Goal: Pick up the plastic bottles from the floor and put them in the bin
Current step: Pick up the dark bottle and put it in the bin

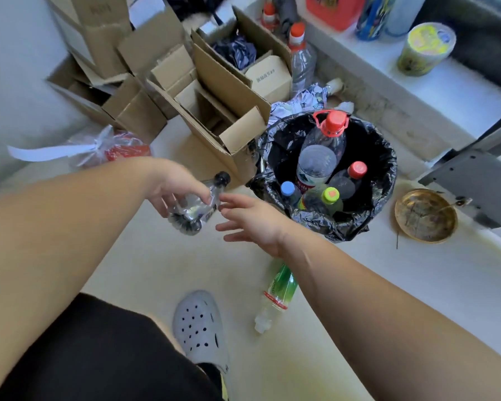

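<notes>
The left hand (174, 186) has its grip closed around a clear bottle with a black cap (195, 202), held above the floor (145, 267), cap pointing toward the bin (385, 175). The right hand (252, 221) is empty, fingers spread wide, almost touching this bottle. The step in hand seems to be the carrying. Next, the bottle must travel from the grip rightward over the bin rim and be released among the bottles already inside. A green-labelled bottle (275, 296) lies on the floor below the right wrist, not yet collected.

Left hand (175, 185) curled in a grip, right hand (250, 222) spread open.
</notes>
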